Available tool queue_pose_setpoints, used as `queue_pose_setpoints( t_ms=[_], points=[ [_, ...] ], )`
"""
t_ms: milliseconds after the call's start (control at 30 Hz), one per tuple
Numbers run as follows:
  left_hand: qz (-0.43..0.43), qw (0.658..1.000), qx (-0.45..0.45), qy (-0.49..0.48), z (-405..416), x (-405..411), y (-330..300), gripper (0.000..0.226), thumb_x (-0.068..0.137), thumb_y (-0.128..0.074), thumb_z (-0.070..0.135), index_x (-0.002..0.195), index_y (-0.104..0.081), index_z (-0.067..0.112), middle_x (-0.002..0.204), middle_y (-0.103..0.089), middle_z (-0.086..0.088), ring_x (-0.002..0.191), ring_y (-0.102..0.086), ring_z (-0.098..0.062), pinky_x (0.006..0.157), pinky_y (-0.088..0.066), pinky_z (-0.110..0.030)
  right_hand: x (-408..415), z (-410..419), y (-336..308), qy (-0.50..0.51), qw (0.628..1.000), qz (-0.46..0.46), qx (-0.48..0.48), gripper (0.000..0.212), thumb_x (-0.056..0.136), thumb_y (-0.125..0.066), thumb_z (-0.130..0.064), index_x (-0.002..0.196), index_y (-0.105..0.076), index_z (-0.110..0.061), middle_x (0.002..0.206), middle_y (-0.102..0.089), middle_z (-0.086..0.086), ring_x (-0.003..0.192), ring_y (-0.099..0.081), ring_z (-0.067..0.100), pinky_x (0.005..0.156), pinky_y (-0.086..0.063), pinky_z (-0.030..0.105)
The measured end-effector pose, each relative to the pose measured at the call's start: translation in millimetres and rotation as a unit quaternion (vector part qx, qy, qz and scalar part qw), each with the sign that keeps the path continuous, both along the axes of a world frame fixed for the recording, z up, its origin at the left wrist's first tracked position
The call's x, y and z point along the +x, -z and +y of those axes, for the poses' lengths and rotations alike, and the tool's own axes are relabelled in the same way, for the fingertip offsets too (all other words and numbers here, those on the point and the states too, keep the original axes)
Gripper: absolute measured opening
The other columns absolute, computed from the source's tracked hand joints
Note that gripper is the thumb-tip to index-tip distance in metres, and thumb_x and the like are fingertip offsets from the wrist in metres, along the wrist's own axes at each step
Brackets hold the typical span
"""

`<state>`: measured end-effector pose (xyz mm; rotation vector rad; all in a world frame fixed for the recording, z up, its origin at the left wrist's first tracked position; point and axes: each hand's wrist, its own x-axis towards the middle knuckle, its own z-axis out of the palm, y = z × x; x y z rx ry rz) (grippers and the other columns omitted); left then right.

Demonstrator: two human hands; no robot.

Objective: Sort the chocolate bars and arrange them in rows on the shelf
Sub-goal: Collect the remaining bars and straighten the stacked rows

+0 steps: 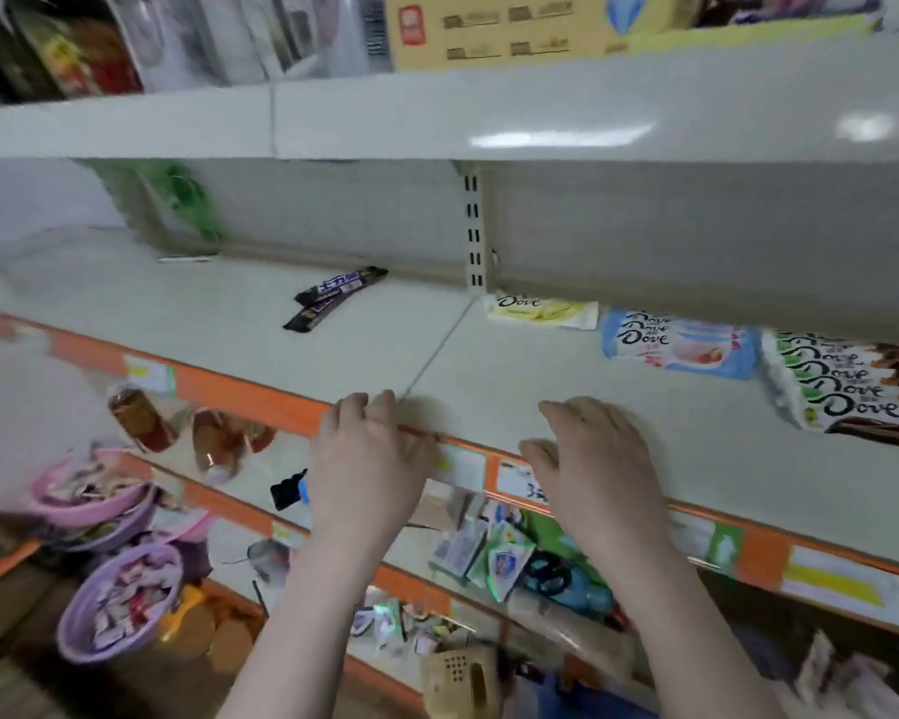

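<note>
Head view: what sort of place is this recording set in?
Most likely a small shop aisle. Tiered metal shelves carry orange price-label strips on their front edges, Dove chocolate bars lie in stacks on the shelf, and baskets of wrapped sweets sit below.

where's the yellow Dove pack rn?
Head view, right of centre: yellow Dove pack lies at the shelf back, beside the slotted upright, left of the blue Dove stack.

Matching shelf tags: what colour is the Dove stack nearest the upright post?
Pale yellow Dove stack, head view.
</note>
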<state>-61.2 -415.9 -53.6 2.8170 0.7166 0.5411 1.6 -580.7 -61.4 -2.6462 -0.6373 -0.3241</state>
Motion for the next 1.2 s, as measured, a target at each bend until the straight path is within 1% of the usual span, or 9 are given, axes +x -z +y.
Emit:
queue_pose_setpoints(
  t_ms=[167, 300, 467, 667, 767, 900, 1000, 1067, 1200],
  points=[
    [-0.003, 0.999, 0.027, -0.046, 116, -28, -12, 0.057, 0.086, -0.054, 0.046, 0.132, -0.047, 0.013, 0.129, -0.051, -0.011, 0.121, -0.042, -0.029, 0.096, -0.031, -0.036, -12, 122, -11, -0.029, 0.999, 0.012, 0.021, 0.038, 0.089, -0.048, -0.035, 0.122, -0.051, -0.015, 0.12, -0.054, 0.008, 0.114, -0.046, 0.027, 0.095, -0.035, 0.037],
    [-0.011, 0.998, 0.001, -0.068, 188, -30, -19, 0.053, 0.085, -0.055, 0.042, 0.128, -0.05, 0.012, 0.127, -0.051, -0.013, 0.12, -0.042, -0.031, 0.093, -0.037, -0.039, -5, 194, -19, -0.036, 0.999, 0.025, 0.018, 0.037, 0.089, -0.048, -0.034, 0.12, -0.053, -0.014, 0.116, -0.055, 0.011, 0.111, -0.047, 0.028, 0.093, -0.036, 0.038],
    [-0.022, 0.997, 0.005, -0.068, 261, -4, -17, 0.054, 0.085, -0.055, 0.036, 0.132, -0.047, 0.011, 0.13, -0.049, -0.015, 0.121, -0.04, -0.033, 0.096, -0.035, -0.039, 32, 261, -18, -0.028, 0.999, 0.032, -0.005, 0.04, 0.09, -0.047, -0.035, 0.122, -0.05, -0.011, 0.116, -0.053, 0.015, 0.107, -0.048, 0.031, 0.089, -0.039, 0.038],
    [-0.007, 0.998, 0.006, -0.063, 346, 56, -16, 0.056, 0.086, -0.055, 0.041, 0.131, -0.046, 0.01, 0.133, -0.046, -0.016, 0.124, -0.037, -0.034, 0.099, -0.034, -0.041, 100, 347, -18, 0.022, 0.997, 0.067, -0.011, 0.044, 0.09, -0.047, -0.04, 0.12, -0.046, -0.009, 0.118, -0.049, 0.019, 0.106, -0.047, 0.036, 0.086, -0.041, 0.04],
    [-0.001, 0.999, 0.023, -0.049, 390, 83, -17, 0.056, 0.086, -0.056, 0.041, 0.131, -0.046, 0.009, 0.133, -0.046, -0.017, 0.125, -0.037, -0.034, 0.099, -0.034, -0.041, 124, 385, -21, 0.071, 0.992, 0.095, -0.033, 0.045, 0.09, -0.042, -0.04, 0.124, -0.042, -0.011, 0.128, -0.042, 0.02, 0.114, -0.041, 0.035, 0.087, -0.038, 0.041],
    [0.013, 0.999, 0.037, -0.019, 449, 121, -15, 0.059, 0.088, -0.053, 0.042, 0.135, -0.041, 0.009, 0.14, -0.04, -0.017, 0.13, -0.032, -0.033, 0.104, -0.03, -0.041, 145, 418, -22, 0.127, 0.976, 0.161, -0.072, 0.05, 0.091, -0.036, -0.043, 0.131, -0.033, -0.014, 0.143, -0.022, 0.021, 0.126, -0.027, 0.038, 0.093, -0.033, 0.047],
    [0.036, 0.998, 0.043, 0.012, 494, 149, -9, 0.063, 0.089, -0.05, 0.046, 0.141, -0.034, 0.013, 0.148, -0.03, -0.017, 0.138, -0.022, -0.032, 0.111, -0.022, -0.041, 151, 436, -18, 0.165, 0.966, 0.182, -0.077, 0.049, 0.091, -0.035, -0.04, 0.132, -0.035, -0.013, 0.144, -0.022, 0.019, 0.129, -0.022, 0.041, 0.098, -0.034, 0.048],
    [0.056, 0.996, 0.055, 0.034, 525, 165, -3, 0.065, 0.09, -0.047, 0.048, 0.144, -0.029, 0.014, 0.152, -0.024, -0.017, 0.141, -0.017, -0.032, 0.114, -0.017, -0.041, 149, 448, -13, 0.175, 0.968, 0.164, -0.075, 0.049, 0.093, -0.035, -0.038, 0.131, -0.039, -0.008, 0.143, -0.023, 0.018, 0.129, -0.02, 0.042, 0.1, -0.035, 0.047],
    [0.079, 0.993, 0.056, 0.067, 578, 194, 5, 0.067, 0.091, -0.042, 0.051, 0.144, -0.027, 0.014, 0.152, -0.024, -0.016, 0.141, -0.018, -0.031, 0.114, -0.018, -0.043, 141, 477, -5, 0.155, 0.978, 0.114, -0.081, 0.04, 0.095, -0.035, -0.029, 0.124, -0.047, -0.003, 0.139, -0.03, 0.013, 0.123, -0.028, 0.037, 0.093, -0.038, 0.043]
  ],
)
